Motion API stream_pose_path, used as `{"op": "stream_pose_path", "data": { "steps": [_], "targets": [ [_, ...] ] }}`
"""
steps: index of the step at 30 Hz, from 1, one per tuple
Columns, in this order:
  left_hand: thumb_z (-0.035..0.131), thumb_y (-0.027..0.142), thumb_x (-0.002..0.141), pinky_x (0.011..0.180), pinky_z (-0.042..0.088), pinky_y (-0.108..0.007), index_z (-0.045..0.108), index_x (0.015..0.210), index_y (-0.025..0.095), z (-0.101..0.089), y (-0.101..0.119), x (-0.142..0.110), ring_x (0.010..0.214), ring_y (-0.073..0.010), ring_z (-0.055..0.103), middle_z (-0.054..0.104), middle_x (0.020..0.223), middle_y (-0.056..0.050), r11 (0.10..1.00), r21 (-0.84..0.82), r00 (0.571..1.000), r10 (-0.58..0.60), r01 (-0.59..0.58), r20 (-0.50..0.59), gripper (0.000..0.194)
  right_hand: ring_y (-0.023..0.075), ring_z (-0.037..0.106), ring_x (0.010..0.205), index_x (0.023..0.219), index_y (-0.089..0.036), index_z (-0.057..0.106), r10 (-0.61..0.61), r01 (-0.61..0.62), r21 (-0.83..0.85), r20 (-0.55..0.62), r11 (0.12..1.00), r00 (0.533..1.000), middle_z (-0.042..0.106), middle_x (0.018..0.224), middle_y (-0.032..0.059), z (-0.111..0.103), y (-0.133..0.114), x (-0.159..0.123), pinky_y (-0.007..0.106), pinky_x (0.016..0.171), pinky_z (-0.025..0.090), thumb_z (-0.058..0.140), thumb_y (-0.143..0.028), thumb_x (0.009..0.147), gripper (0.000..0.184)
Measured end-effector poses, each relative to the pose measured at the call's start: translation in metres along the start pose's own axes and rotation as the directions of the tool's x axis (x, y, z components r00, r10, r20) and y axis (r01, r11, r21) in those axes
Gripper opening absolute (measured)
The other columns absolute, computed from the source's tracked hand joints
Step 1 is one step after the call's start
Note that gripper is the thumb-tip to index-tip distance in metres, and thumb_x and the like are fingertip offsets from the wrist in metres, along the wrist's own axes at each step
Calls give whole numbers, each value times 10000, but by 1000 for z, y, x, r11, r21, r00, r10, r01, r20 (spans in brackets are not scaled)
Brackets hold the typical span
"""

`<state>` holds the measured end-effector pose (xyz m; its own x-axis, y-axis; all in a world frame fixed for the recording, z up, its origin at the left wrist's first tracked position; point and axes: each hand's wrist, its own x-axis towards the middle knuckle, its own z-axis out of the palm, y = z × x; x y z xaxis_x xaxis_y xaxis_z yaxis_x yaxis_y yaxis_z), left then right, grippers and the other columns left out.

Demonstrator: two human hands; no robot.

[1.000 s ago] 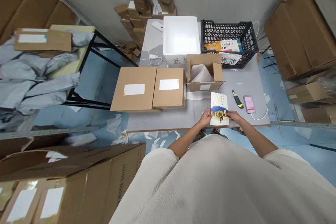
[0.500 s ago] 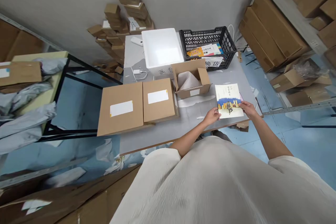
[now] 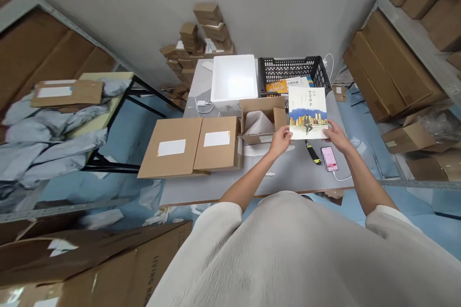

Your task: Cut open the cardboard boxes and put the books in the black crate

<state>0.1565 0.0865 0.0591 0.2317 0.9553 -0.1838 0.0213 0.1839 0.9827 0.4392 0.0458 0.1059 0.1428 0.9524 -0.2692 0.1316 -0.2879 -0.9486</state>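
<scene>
A book (image 3: 308, 114) with a pale cover and a painted blue-and-yellow skyline is held up in front of me. My left hand (image 3: 281, 141) is closed on its lower left corner, and my right hand (image 3: 337, 135) grips the lower right one. Just left of the book, an open cardboard box (image 3: 257, 139) contains grey-white wrapping (image 3: 258, 123). Behind the book, a black plastic crate (image 3: 320, 73) is partly covered by it; other books (image 3: 276, 87) lie inside. Below on the table are a black-and-yellow utility knife (image 3: 313, 153) and a phone (image 3: 329, 159) with a lit pink screen.
A white bin (image 3: 216, 76) stands at the back of the grey table (image 3: 216, 191). Two closed cardboard boxes (image 3: 176, 148) with white labels sit at the left. Grey mailing bags (image 3: 59, 124) fill a side table. Stacked cartons (image 3: 382, 62) line the right shelving.
Both hands have lifted the book up and away from me, bringing it in front of the crate. The knife and most of the phone have come into sight beneath it. The view has shifted.
</scene>
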Motion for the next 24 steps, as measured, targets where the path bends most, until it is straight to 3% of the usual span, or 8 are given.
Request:
{"op": "stream_pose_path", "data": {
  "steps": [4,7,14,20,24],
  "targets": [
    [755,272,998,657,607,-239,675,1321,194,-5,11,25,714,-135,773,766,1103,-53,999,34,998,-30,32,-53,342,98,528,537,1318,-287,627,1,-4,40,64,999,998,734,826,-41,-1,-11,41,232,497,449,902,-508,759,661],
    [796,234,961,671,616,-244,687,1299,182,-2,16,49,689,-118,754,758,1079,-52,998,5,993,-57,58,-99,359,86,544,533,1158,-268,643,26,-30,78,45,997,999,691,760,-60,-3,-14,73,211,502,479,964,-534,709,613],
    [794,66,877,721,639,-255,755,1208,129,15,23,110,700,-121,735,767,930,-41,991,-27,980,-135,133,-149,339,74,561,500,1022,-243,658,133,-127,131,-37,983,990,668,692,-61,-4,-17,146,176,462,498,1002,-402,707,493],
    [735,102,919,775,664,-310,780,1262,124,35,16,160,692,-146,763,797,951,-66,987,-61,927,-162,150,-338,346,105,609,536,912,-225,668,151,-137,125,-113,983,982,670,661,-22,-6,-12,200,197,488,551,975,-304,773,346],
    [744,150,929,884,672,-380,803,1251,122,41,8,183,818,-210,813,817,955,-91,988,-10,928,-147,153,-341,328,142,678,598,948,-220,687,152,-138,112,-136,984,979,708,699,2,-5,-2,227,243,565,630,961,-277,770,332]
  ]
}}
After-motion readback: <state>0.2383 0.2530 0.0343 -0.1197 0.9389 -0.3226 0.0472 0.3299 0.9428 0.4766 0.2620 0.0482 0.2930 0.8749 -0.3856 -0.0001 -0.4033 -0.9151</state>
